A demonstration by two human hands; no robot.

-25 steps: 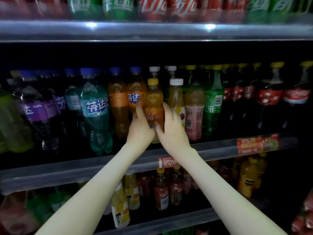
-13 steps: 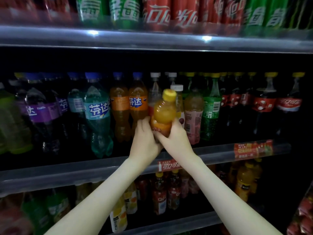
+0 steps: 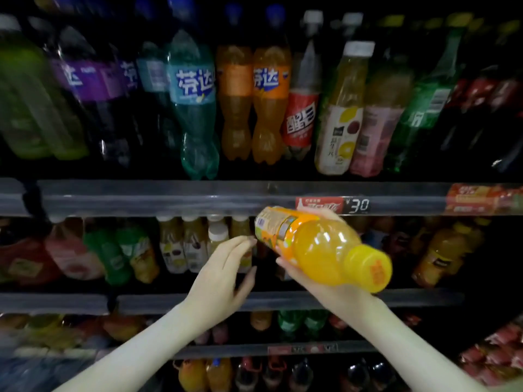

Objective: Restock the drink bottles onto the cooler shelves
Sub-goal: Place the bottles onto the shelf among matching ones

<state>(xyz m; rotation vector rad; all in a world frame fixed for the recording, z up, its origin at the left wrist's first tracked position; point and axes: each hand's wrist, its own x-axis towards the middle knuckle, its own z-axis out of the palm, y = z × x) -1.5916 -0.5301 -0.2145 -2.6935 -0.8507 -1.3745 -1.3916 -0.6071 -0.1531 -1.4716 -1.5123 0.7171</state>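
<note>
Your right hand [image 3: 336,295] holds the juice bottle [image 3: 319,250] tilted, cap toward you, just below the price tag [image 3: 332,205] on the shelf rail [image 3: 169,198]. Your left hand [image 3: 223,273] sits just left of the bottle.

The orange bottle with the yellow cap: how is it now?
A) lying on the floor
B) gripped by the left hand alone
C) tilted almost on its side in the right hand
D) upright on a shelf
C: the right hand curls its fingers round the orange bottle, which lies almost on its side, yellow cap toward the camera; the left hand is open beside it.
</note>
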